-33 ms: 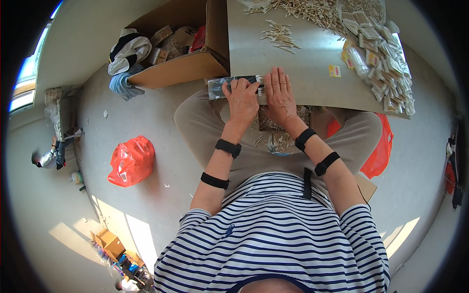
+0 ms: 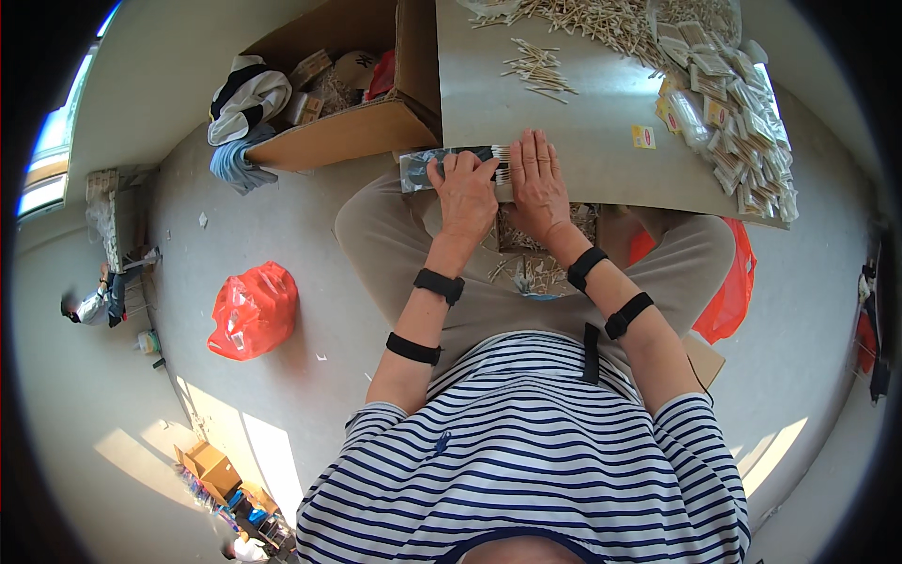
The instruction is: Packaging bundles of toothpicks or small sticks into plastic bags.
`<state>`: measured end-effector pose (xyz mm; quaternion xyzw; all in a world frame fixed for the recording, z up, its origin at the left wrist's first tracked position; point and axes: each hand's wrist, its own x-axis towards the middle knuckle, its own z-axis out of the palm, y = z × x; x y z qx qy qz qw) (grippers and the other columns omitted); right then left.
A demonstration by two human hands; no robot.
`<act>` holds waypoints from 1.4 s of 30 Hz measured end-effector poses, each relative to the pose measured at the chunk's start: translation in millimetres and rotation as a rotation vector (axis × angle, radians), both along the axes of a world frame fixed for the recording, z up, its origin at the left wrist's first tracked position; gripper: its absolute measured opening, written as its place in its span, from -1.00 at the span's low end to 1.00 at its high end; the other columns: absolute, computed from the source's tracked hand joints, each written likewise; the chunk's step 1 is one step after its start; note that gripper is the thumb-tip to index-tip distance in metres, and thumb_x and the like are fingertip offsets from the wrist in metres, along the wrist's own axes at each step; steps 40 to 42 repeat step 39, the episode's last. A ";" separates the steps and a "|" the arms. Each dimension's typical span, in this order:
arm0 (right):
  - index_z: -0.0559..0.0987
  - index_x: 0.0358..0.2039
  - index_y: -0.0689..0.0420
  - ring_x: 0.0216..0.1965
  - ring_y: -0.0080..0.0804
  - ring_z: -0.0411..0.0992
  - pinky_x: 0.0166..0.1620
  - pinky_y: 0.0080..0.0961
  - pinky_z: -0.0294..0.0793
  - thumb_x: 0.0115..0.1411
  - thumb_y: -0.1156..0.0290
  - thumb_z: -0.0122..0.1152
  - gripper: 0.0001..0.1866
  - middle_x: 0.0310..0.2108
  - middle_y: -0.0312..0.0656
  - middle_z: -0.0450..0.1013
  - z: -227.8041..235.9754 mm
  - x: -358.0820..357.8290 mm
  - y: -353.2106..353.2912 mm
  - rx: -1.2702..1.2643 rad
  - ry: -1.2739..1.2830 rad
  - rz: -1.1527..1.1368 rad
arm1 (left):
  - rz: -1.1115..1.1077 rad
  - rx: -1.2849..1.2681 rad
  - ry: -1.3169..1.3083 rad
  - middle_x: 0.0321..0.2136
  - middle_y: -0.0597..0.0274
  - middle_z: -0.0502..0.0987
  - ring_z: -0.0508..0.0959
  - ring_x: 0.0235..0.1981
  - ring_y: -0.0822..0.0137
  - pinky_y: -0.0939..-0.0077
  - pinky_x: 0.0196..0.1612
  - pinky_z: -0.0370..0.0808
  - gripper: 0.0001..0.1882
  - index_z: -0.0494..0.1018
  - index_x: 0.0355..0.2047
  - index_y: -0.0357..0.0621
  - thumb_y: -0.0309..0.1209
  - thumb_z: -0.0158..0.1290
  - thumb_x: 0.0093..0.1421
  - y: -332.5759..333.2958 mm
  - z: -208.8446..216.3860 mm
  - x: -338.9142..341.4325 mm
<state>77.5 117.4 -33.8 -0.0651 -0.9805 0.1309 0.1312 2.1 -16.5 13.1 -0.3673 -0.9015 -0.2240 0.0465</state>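
Note:
My left hand (image 2: pixel 467 193) has its fingers curled on a clear plastic bag with a dark flat piece inside (image 2: pixel 418 171), at the table's near left edge. A row of cotton swabs (image 2: pixel 502 165) sticks out of it to the right, their white tips showing between my hands. My right hand (image 2: pixel 538 188) lies flat beside those tips, fingers stretched out and together. Its palm side is hidden. A small loose pile of cotton swabs (image 2: pixel 537 70) lies beyond my hands, and a yellow-and-white card (image 2: pixel 644 137) lies to their right.
A big heap of swabs (image 2: pixel 601 28) covers the table's far side, with many filled packets (image 2: pixel 752 141) on the right. An open cardboard box (image 2: pixel 338 141) stands at the left. On my lap is a box of swabs (image 2: pixel 584 221); a red bag (image 2: pixel 254 310) sits on the floor.

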 end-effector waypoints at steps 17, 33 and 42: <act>0.04 0.42 0.37 0.51 0.21 -0.17 0.50 0.01 -0.13 -0.13 0.31 0.50 0.17 0.47 0.23 -0.09 1.7 0.3 0.5 -0.014 -0.023 0.002 | 0.026 -0.020 -0.026 -0.22 0.28 0.45 0.41 -0.01 0.16 -0.19 0.30 0.08 -0.61 0.63 -0.07 0.03 -0.49 0.25 0.03 0.9 -0.4 -5.4; 0.07 0.39 0.40 0.51 0.22 -0.16 0.51 -0.01 -0.14 -0.04 0.37 0.39 0.03 0.46 0.27 -0.08 11.0 1.3 0.2 -0.058 -0.049 0.012 | 0.016 -0.014 -0.018 -0.24 0.30 0.44 0.41 -0.02 0.18 -0.20 0.31 0.05 -0.64 0.64 -0.10 0.05 -0.49 0.24 0.04 1.6 -0.3 -4.5; 0.06 0.40 0.40 0.51 0.21 -0.18 0.51 -0.02 -0.16 -0.04 0.34 0.43 0.07 0.47 0.26 -0.11 13.5 1.7 0.0 -0.063 -0.093 0.014 | 0.023 -0.015 -0.020 -0.22 0.30 0.44 0.40 0.01 0.18 -0.23 0.32 0.04 -0.64 0.63 -0.08 0.04 -0.48 0.23 0.06 5.4 -3.1 -9.7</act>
